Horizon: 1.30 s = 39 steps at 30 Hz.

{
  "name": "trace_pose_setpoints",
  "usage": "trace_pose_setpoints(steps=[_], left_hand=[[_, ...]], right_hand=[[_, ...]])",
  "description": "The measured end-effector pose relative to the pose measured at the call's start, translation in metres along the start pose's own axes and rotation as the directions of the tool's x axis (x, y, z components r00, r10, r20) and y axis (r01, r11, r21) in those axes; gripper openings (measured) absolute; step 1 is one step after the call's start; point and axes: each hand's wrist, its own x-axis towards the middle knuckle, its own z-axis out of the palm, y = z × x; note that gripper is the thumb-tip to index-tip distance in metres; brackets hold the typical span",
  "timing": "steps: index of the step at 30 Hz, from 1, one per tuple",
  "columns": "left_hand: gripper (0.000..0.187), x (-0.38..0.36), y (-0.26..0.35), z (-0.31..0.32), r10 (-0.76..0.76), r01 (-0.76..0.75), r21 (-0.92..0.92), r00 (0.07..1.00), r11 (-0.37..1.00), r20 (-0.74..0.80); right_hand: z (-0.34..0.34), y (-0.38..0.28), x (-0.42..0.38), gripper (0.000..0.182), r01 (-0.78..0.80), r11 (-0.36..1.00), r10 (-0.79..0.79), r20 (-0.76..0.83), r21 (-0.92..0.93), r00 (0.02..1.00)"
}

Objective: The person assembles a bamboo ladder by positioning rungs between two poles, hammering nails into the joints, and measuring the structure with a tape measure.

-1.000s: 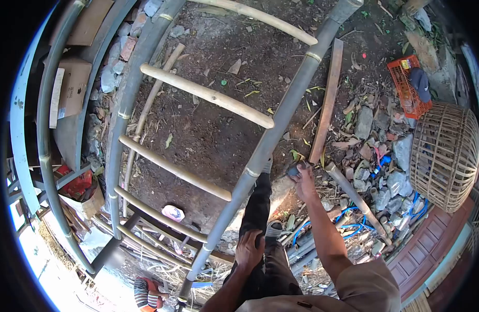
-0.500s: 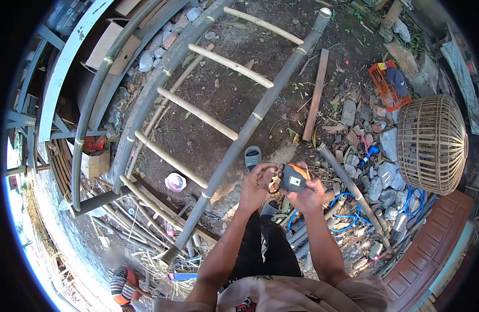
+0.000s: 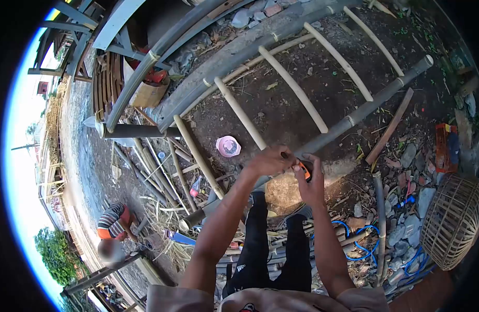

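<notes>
A small orange and black tool, like a tape measure [image 3: 304, 170], sits in my right hand [image 3: 313, 182], whose fingers wrap round it. My left hand [image 3: 273, 160] touches it from the left with bent fingers; what those fingers pinch is too small to make out. Both hands are above the near rail of a bamboo ladder [image 3: 348, 122]. Pale rungs [image 3: 294, 88] join its two dark poles on the ground.
A pink bowl [image 3: 228, 146] lies on the soil. At the right are a wicker cage [image 3: 452, 221], an orange crate [image 3: 447, 148] and blue hose [image 3: 361, 249]. Another person [image 3: 114, 221] bends down at the lower left, near bamboo strips.
The view has turned, so the ladder appears further right and the other person higher. My right hand has tilted the tool, and its pale label no longer shows.
</notes>
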Motion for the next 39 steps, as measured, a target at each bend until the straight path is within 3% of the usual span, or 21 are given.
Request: trace_pose_setpoints(steps=[2,3,6,7,8,9,10,11,12,13,14,16,18,22,26,30,35,39], left_hand=[[0.045,-0.008,-0.025,-0.051,-0.08,0.088,-0.162,0.995,0.983,0.058],[0.047,-0.008,-0.046,-0.072,-0.117,0.111,-0.273,0.993,0.956,-0.007],[0.04,-0.02,-0.107,-0.15,-0.185,0.035,-0.616,0.966,0.787,-0.182],[0.037,-0.025,-0.128,-0.179,-0.196,-0.075,-0.724,0.939,0.686,-0.283],[0.034,-0.031,-0.146,-0.209,-0.219,-0.195,-0.798,0.9,0.571,-0.377],[0.032,-0.035,-0.163,-0.241,-0.29,-0.232,-0.819,0.856,0.524,-0.428],[0.03,-0.038,-0.179,-0.273,-0.359,-0.27,-0.835,0.807,0.48,-0.468],[0.029,-0.037,-0.206,-0.302,-0.39,-0.289,-0.814,0.765,0.504,-0.513],[0.028,-0.037,-0.239,-0.324,-0.418,-0.306,-0.792,0.718,0.528,-0.556],[0.026,-0.039,-0.269,-0.341,-0.414,-0.318,-0.755,0.682,0.574,-0.603],[0.024,-0.042,-0.298,-0.355,-0.411,-0.323,-0.717,0.645,0.618,-0.645],[0.024,-0.046,-0.329,-0.367,-0.423,-0.286,-0.66,0.581,0.694,-0.696],[0.026,-0.055,-0.341,-0.371,-0.452,-0.198,-0.623,0.53,0.757,-0.718],[0.028,-0.041,-0.412,-0.387,-0.372,-0.309,-0.584,0.533,0.751,-0.76],[0.028,-0.028,-0.416,-0.393,-0.421,-0.441,-0.644,0.504,0.625,-0.754],[0.032,0.01,-0.455,-0.402,-0.439,-0.188,-0.605,0.528,0.774,-0.727],[0.03,0.03,-0.449,-0.406,-0.521,-0.086,-0.593,0.389,0.801,-0.76],[0.032,0.032,-0.446,-0.407,-0.552,0.002,-0.592,0.36,0.806,-0.752]], right_hand=[[0.049,-0.003,0.013,0.044,0.024,0.999,-0.021,0.079,-0.043,0.997],[0.074,-0.004,0.017,0.039,-0.012,1.0,0.011,0.111,0.004,0.994],[0.136,0.025,0.003,0.038,-0.254,0.965,0.231,0.256,0.059,0.939],[0.15,0.034,-0.011,0.038,-0.284,0.959,0.272,0.324,-0.012,0.906],[0.161,0.048,-0.031,0.039,-0.305,0.949,0.314,0.383,-0.085,0.869],[0.174,0.09,-0.058,0.04,-0.478,0.869,0.486,0.399,-0.128,0.777],[0.179,0.08,-0.078,0.034,-0.579,0.787,0.609,0.423,-0.213,0.671],[0.182,0.143,-0.12,0.031,-0.53,0.812,0.58,0.441,-0.245,0.685],[0.185,0.124,-0.137,0.032,-0.698,0.669,0.729,0.415,-0.258,0.545],[0.183,0.163,-0.171,0.034,-0.536,0.761,0.649,0.404,-0.366,0.645],[0.185,0.168,-0.193,0.034,-0.683,0.67,0.738,0.356,-0.291,0.573],[0.197,0.181,-0.216,0.029,-0.622,0.666,0.742,0.287,-0.411,0.606],[0.223,0.152,-0.198,0.029,-0.679,0.624,0.781,0.274,-0.387,0.561],[0.269,0.153,-0.176,0.024,-0.688,0.604,0.794,0.228,-0.402,0.564],[0.288,0.196,-0.182,0.022,-0.704,0.624,0.78,0.224,-0.34,0.584],[0.3,0.187,-0.179,0.025,-0.775,0.559,0.828,0.168,-0.294,0.534],[0.31,0.182,-0.168,0.019,-0.805,0.552,0.833,0.18,-0.219,0.522],[0.317,0.175,-0.165,0.019,-0.795,0.571,0.821,0.16,-0.204,0.548]])
